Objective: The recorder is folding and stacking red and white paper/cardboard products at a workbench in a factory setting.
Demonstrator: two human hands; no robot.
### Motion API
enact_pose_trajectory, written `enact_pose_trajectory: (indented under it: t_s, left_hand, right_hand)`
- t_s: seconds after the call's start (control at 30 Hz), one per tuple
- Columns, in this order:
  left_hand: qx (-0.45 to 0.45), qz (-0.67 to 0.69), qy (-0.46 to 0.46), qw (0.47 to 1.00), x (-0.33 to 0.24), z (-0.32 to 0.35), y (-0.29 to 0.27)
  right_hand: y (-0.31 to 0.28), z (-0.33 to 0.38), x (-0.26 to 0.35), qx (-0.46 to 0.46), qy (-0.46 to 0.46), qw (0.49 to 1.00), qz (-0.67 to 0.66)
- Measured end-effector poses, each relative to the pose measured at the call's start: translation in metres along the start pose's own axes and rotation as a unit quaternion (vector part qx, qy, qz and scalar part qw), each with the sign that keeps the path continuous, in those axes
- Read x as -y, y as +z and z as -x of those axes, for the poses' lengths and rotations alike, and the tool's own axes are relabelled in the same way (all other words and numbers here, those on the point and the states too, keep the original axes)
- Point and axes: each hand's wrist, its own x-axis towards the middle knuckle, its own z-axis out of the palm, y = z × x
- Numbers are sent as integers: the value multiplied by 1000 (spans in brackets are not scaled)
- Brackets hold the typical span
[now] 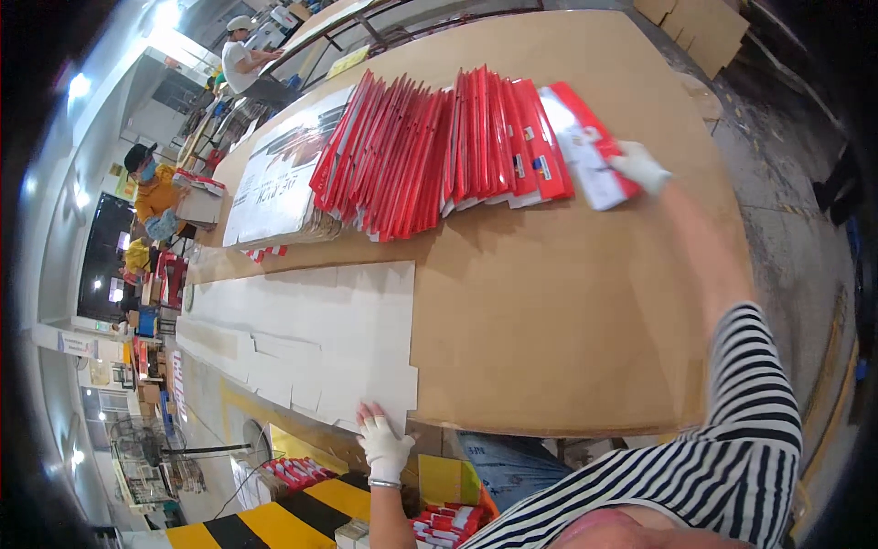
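Note:
My right hand (638, 167), in a white glove, closes on the edge of a flat red-and-white carton (590, 156) at the right end of a long row. That row is made of flat red cartons (412, 156), leaning and overlapping across the far part of the table. My left hand (385, 450), in a white glove that leaves the fingertips bare, rests with fingers stretched out on the near edge of flat white cardboard sheets (357, 320). The sheets overlap at the table's near left, and nothing is in that hand.
Brown cardboard covers the table (549, 329). A stack of printed white board (283, 183) lies left of the row. Below the near edge are a yellow-and-black striped surface (283, 517) and more red-and-white cartons (453, 523). A person in orange (157, 192) holds cartons at the left; a fan (142, 457) stands lower left.

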Motion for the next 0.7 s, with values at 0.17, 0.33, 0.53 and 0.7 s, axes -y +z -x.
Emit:
enact_pose_trajectory:
  t_s: [0.17,0.33,0.53,0.7]
  left_hand:
    - [-102,128,68,984,42,8,29]
    - [-367,63,133,919,-14,26,-38]
    - [-305,213,471,800,-139,99,-50]
    - [-110,169,418,886,-154,117,-60]
  right_hand:
    - [93,-7,71,-40,-48,976,208]
    - [119,169,157,-57,-360,902,232]
    - [135,360,178,105,-556,800,199]
    - [50,410,144,96,-368,916,130]
